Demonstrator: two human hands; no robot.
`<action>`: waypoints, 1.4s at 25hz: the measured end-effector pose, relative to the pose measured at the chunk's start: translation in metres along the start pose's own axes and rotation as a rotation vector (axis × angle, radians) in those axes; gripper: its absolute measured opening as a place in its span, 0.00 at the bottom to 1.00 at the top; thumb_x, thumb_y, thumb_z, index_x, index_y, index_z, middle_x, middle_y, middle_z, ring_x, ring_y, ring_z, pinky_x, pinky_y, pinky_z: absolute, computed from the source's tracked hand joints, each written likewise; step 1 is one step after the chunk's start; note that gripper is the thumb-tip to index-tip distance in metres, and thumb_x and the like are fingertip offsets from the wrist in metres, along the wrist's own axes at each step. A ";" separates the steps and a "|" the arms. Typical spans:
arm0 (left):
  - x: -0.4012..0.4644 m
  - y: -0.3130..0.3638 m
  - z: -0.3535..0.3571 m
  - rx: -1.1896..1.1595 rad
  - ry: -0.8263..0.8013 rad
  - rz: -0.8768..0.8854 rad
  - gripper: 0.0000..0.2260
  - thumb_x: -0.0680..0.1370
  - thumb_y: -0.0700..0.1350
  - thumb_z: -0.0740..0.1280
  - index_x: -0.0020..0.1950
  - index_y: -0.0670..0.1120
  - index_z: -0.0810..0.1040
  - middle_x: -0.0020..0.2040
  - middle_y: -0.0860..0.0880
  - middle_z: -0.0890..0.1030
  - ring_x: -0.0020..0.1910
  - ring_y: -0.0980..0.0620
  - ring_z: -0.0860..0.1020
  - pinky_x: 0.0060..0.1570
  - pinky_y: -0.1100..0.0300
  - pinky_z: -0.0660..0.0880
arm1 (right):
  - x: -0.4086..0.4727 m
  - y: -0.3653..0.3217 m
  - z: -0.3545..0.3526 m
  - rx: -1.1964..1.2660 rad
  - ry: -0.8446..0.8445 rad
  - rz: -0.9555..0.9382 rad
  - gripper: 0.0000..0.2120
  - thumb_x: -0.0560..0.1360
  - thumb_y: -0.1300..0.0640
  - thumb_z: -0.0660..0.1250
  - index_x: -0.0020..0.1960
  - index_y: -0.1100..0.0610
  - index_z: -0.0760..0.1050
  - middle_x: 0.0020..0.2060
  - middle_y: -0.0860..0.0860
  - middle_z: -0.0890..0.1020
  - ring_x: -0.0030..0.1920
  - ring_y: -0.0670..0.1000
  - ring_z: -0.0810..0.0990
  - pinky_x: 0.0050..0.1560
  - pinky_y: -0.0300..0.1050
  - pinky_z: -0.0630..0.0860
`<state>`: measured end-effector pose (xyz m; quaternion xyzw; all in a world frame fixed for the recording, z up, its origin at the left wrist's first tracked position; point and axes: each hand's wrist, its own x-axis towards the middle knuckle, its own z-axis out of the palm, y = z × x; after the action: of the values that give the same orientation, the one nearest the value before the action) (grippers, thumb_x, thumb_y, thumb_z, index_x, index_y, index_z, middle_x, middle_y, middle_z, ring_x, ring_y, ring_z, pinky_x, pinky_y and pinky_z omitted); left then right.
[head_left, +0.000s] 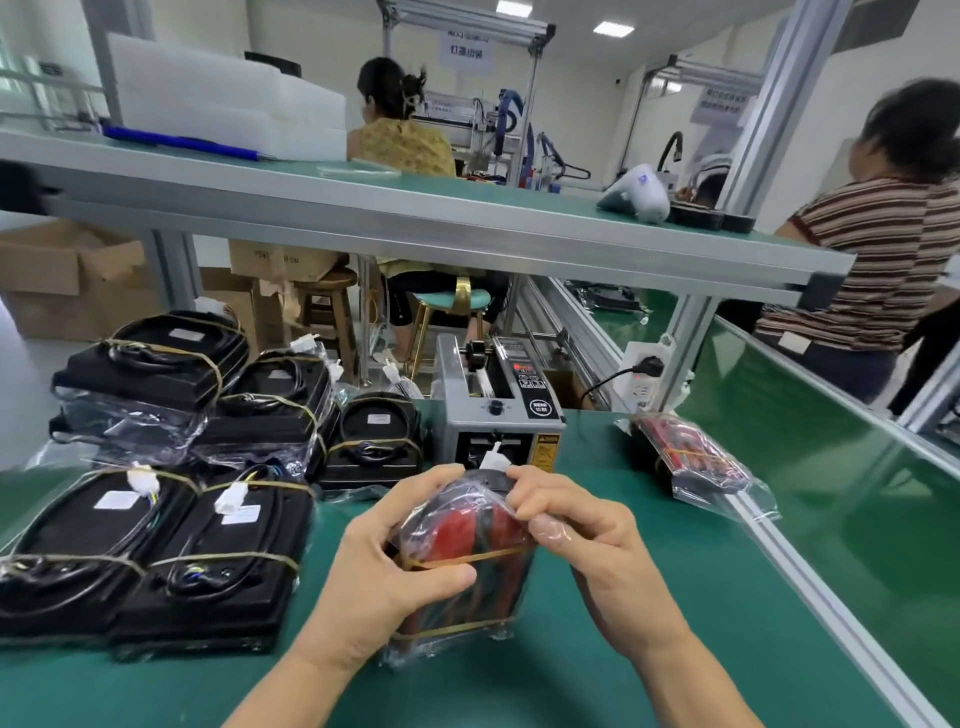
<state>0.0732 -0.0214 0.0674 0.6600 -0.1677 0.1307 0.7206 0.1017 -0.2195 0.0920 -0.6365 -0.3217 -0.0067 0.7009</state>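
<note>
Bagged part (462, 561), one: red and black body in a clear plastic bag, standing upright near the middle of the green mat (649, 597), just in front of the tape dispenser (498, 410). Its lower end looks to be resting on the mat, though on my feed the crumpled plastic there makes contact hard to confirm. Two yellowish rubber bands (467, 556) circle it, one across the middle, one low. A white connector (491, 460) pokes up at its top.

Left hand (384, 566): I have it wrapped round the left side of the bag, fingers curled behind, thumb pressed across the front at the upper band.

Right hand (582, 540): I have it pinching the bag's upper right edge between thumb and fingertips, plastic stretched over the thumb.

Black units (156, 545), several: flat, cable-wound, each bound with the same bands, grouped on the mat to the left, well clear of my hands; the rear ones are in bags.

Second bagged part (696, 462), one: red, lying flat at the right, near the bench's aluminium edge.

Upper shelf (415, 208), one: green-topped, spanning the view above the dispenser; a white handheld device (636, 195) lies on its right end.

Persons, two: one seated (405, 135) beyond the shelf, back turned; one in a striped top (872, 249) at far right.
</note>
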 end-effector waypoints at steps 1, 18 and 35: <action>-0.002 0.000 -0.001 0.006 0.006 0.004 0.31 0.60 0.40 0.79 0.60 0.58 0.80 0.56 0.49 0.83 0.54 0.51 0.82 0.51 0.67 0.76 | -0.001 -0.004 -0.001 -0.046 -0.024 0.005 0.04 0.73 0.60 0.68 0.44 0.55 0.83 0.47 0.50 0.83 0.64 0.53 0.76 0.63 0.39 0.69; -0.006 0.006 -0.022 0.066 -0.009 0.049 0.31 0.59 0.38 0.78 0.60 0.55 0.80 0.57 0.48 0.82 0.55 0.49 0.81 0.53 0.59 0.78 | 0.031 -0.036 0.042 -0.607 -0.157 -0.030 0.05 0.76 0.57 0.67 0.41 0.51 0.78 0.39 0.46 0.75 0.46 0.49 0.72 0.53 0.47 0.69; -0.002 0.022 -0.027 0.188 0.188 -0.069 0.23 0.66 0.41 0.78 0.54 0.61 0.79 0.52 0.56 0.83 0.50 0.56 0.82 0.47 0.64 0.78 | -0.007 -0.005 0.055 -0.577 0.380 -0.111 0.11 0.69 0.49 0.73 0.50 0.45 0.77 0.51 0.41 0.79 0.55 0.48 0.78 0.56 0.36 0.72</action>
<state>0.0643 0.0076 0.0842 0.7149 -0.0637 0.1819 0.6722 0.0695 -0.1740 0.0922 -0.7773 -0.2046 -0.2538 0.5380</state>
